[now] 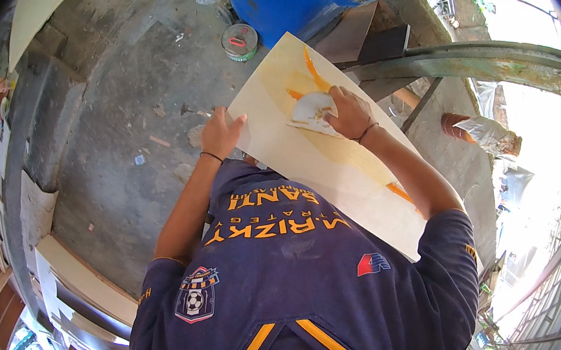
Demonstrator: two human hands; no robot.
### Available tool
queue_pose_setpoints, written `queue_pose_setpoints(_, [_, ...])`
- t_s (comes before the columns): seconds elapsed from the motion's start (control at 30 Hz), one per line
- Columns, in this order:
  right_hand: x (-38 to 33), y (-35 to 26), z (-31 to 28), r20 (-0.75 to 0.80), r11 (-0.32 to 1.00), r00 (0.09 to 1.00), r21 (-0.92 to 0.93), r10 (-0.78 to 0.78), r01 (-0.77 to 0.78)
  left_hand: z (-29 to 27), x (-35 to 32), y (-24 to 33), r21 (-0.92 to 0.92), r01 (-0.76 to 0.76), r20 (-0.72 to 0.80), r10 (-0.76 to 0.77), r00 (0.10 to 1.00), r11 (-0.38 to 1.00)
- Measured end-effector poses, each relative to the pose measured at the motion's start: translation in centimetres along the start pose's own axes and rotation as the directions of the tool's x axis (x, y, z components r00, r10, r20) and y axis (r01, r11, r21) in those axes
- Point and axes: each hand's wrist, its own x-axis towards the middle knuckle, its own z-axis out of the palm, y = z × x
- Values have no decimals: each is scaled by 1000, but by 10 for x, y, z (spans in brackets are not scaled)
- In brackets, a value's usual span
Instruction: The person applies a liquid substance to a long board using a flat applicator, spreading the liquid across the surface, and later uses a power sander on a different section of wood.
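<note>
A pale, flat board [269, 91] lies slantwise in front of me, wet with yellowish liquid and marked by thick orange streaks [314, 72]. My right hand [352, 114] grips a white spreader [310, 111] with a rounded edge and brownish smears. The spreader rests on the board among the streaks. At the board's left edge, my left hand [223, 132] holds on with the thumb raised on the upper side; part of its fingers is hard to make out. Another short orange streak [400, 191] runs near my right forearm.
Beyond the board's far corner stand a round tin [239, 42] with a red piece on top and a large blue container [272, 1]. A curved greenish beam [501, 64] crosses at right, near a plastic-wrapped brown object [482, 132]. Grey concrete floor [121, 115] spreads at left.
</note>
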Motion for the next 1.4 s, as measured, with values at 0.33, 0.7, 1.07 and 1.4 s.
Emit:
queue_pose_setpoints(0.33, [140, 15, -38, -440, 940, 882, -199, 167, -277, -3, 3, 0, -125, -54, 10, 56, 998, 991])
queue_pose_setpoints(0.7, [-23, 29, 3, -166, 970, 956, 84, 241, -230, -2, 4, -5, -167, -15, 39, 21, 999, 986])
queue_pose_setpoints(1.07, [5, 72, -53, -455, 929, 832, -30, 317, -370, -5, 5, 0, -163, -64, 14, 67, 998, 985])
queue_pose_setpoints(1.4, [0, 69, 6, -428, 907, 814, 34, 393, -420, -2, 7, 6, -142, -51, 49, 58, 997, 989])
